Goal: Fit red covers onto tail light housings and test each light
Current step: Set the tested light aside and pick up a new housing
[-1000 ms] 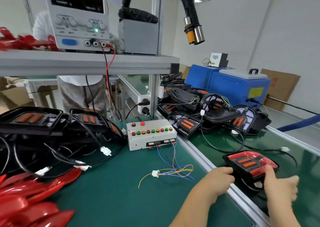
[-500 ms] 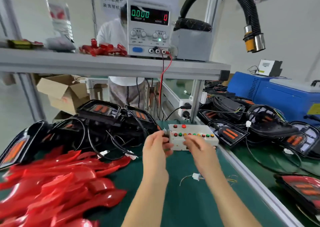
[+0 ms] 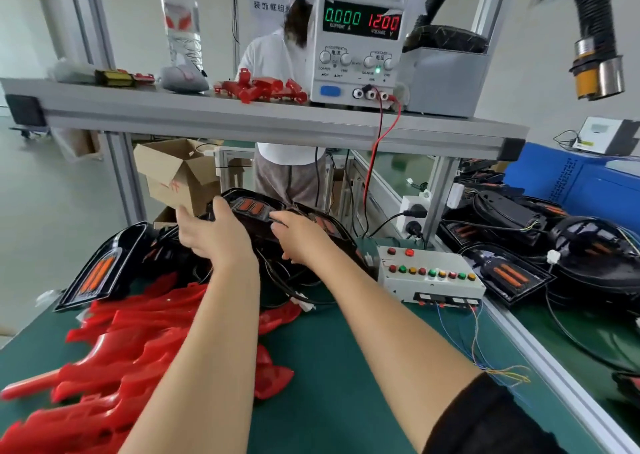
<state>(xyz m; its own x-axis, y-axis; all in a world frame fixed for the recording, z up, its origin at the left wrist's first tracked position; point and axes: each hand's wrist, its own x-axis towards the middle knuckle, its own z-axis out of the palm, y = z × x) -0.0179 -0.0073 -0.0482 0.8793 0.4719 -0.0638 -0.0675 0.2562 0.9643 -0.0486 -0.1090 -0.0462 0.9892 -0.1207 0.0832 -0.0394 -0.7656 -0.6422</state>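
Note:
A black tail light housing (image 3: 254, 208) with orange inserts tops a pile of housings at the back of the green bench. My left hand (image 3: 213, 234) grips its left end, thumb over the rim. My right hand (image 3: 299, 239) holds its right side, fingers curled onto it. Another housing (image 3: 98, 270) leans at the pile's left. A heap of red covers (image 3: 138, 346) lies in front on the left. The white test box (image 3: 427, 275) with coloured buttons sits to the right, loose wires (image 3: 485, 360) trailing from it.
A shelf above carries the power supply (image 3: 360, 45) reading 12.00 V, with red leads dropping behind the pile. More housings (image 3: 540, 246) lie on the conveyor at right past an aluminium rail (image 3: 540, 363). A person (image 3: 287, 173) stands behind the bench. A cardboard box (image 3: 176, 173) sits behind.
My hands left the covered light on the right conveyor, passed the test box, and now hold a housing on the pile at the back left. My view swung left.

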